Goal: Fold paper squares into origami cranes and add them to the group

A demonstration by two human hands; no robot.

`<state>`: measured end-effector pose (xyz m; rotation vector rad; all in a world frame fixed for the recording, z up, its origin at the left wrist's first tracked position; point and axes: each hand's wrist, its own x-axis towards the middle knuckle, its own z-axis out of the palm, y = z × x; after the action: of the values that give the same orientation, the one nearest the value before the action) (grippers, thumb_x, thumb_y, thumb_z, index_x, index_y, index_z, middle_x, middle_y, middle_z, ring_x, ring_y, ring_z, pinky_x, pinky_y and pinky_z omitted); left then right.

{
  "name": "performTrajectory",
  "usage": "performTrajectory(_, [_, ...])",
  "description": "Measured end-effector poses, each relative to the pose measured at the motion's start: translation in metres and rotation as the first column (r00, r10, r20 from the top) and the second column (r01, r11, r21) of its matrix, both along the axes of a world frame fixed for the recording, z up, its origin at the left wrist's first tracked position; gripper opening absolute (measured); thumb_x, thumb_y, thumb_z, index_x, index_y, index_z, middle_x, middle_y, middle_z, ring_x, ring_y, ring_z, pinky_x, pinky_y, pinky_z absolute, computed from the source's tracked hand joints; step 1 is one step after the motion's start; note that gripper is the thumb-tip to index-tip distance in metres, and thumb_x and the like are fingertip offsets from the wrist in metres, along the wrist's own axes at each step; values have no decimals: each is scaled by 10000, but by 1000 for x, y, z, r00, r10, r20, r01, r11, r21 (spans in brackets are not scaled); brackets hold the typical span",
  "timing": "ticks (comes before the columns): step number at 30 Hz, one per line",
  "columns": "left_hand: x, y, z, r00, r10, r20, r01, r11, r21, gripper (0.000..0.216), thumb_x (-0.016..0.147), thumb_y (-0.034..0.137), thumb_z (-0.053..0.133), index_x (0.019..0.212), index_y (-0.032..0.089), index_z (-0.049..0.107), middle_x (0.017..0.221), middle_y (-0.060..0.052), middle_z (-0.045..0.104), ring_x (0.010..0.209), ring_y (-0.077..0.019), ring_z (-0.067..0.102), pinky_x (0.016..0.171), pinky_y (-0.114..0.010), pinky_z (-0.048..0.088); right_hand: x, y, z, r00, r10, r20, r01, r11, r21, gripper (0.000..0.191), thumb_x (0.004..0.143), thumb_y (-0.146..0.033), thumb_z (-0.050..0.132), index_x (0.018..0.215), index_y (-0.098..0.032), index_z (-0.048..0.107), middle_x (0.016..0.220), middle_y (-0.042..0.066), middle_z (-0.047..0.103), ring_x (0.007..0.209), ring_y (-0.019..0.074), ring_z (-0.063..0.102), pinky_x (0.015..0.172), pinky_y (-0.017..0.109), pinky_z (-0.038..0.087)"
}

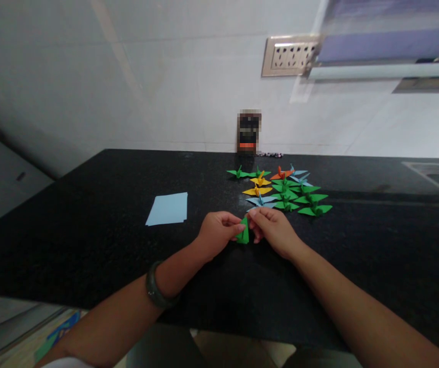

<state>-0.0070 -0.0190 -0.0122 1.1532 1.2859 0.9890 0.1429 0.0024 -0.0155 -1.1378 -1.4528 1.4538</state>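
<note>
A small piece of folded green paper [244, 233] is held just above the black countertop, narrow at its top and wider below. My left hand [219, 232] pinches it from the left, thumb on the front face. At its upper right edge, my right hand [275, 229] has thumb and forefinger closed on the tip of the same paper. Right behind my hands stand several folded paper cranes in rows, among them a green crane [315, 208], a yellow crane [257, 190], an orange crane [281, 174] and a light blue crane [261, 201].
A stack of light blue paper sheets [167, 208] lies left of my hands on the black countertop [89, 230]. Against the tiled wall leans a pixelated phone-like object [249, 133] with a beaded strap [271, 154]. A socket panel [290, 55] is on the wall.
</note>
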Motion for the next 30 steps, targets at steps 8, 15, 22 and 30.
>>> performTrajectory(8, [-2, 1, -7, 976, -16, -218, 54, 984, 172, 165, 628, 258, 660, 718, 119, 659, 643, -33, 654, 565, -118, 578, 527, -230, 457, -2, -2, 2, 995, 7, 96, -6, 1000, -12, 203, 662, -333, 620, 680, -143, 550, 508, -62, 498, 332, 29, 370, 306, 164, 310])
performTrajectory(15, [0, 0, -7, 987, -10, -161, 31, 991, 129, 174, 617, 255, 674, 713, 113, 645, 642, -31, 646, 565, -115, 575, 535, -231, 461, -2, -3, 2, 995, 13, 98, -14, 1000, 13, 148, 704, -292, 564, 675, -149, 539, 426, -84, 446, 329, 40, 387, 334, 163, 327])
performTrajectory(22, [0, 3, -3, 999, 10, 42, -9, 1000, -21, 232, 673, 343, 641, 691, 113, 628, 610, -6, 597, 560, -98, 551, 534, -233, 475, 1, -2, 2, 998, 40, 54, -41, 999, 24, 159, 722, -311, 564, 711, -153, 544, 461, -76, 460, 375, 60, 431, 395, 197, 390])
performTrajectory(30, [-4, 3, -1, 976, 9, 216, 30, 983, -179, 272, 572, 337, 735, 668, 109, 621, 624, -11, 594, 574, -97, 559, 541, -224, 452, 2, -1, 0, 996, 94, -4, -94, 996, -2, 208, 719, -331, 578, 798, -139, 577, 497, -55, 516, 417, 66, 473, 446, 206, 403])
